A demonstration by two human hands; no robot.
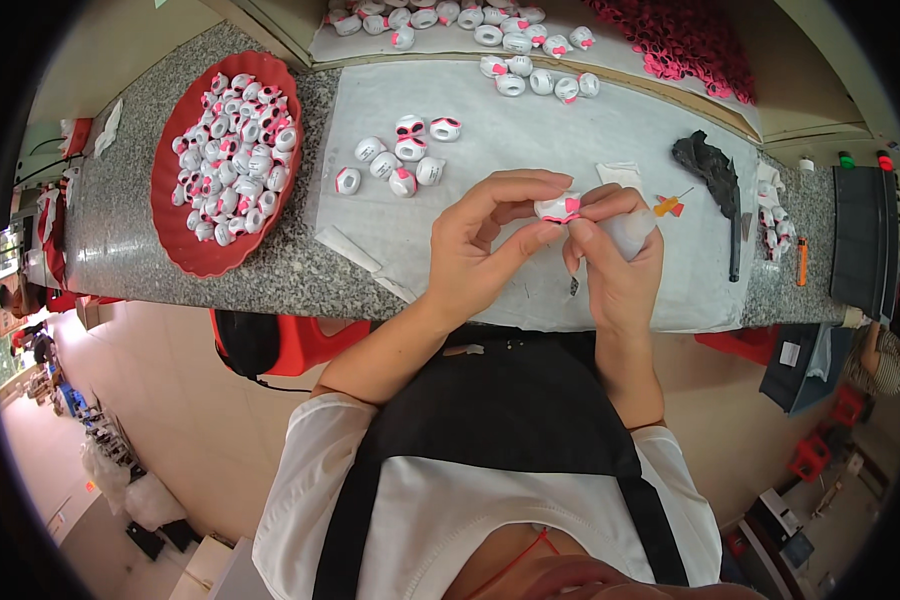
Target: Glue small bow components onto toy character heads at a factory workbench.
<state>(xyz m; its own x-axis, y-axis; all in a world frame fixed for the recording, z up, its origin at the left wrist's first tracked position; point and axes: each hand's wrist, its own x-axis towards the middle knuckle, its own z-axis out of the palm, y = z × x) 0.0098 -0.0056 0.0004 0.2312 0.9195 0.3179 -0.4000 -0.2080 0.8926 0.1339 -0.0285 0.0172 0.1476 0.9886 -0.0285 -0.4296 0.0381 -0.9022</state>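
Observation:
Both hands are raised over the white sheet covering the worktop. Between their fingertips is a small white toy head with pink trim. My left hand pinches it from the left, thumb below and fingers above. My right hand grips its right side with thumb and forefinger. A whitish, translucent covering lies over part of a right-hand finger. Below the right fingers a small dark tip shows; what it belongs to is hidden. Several similar heads lie loose to the left of my hands.
A red scalloped bowl heaped with white-and-pink heads stands at left. More heads and a pile of pink pieces fill the back shelf. At right lie a crumpled black bag, an orange piece and an orange pen-like tool.

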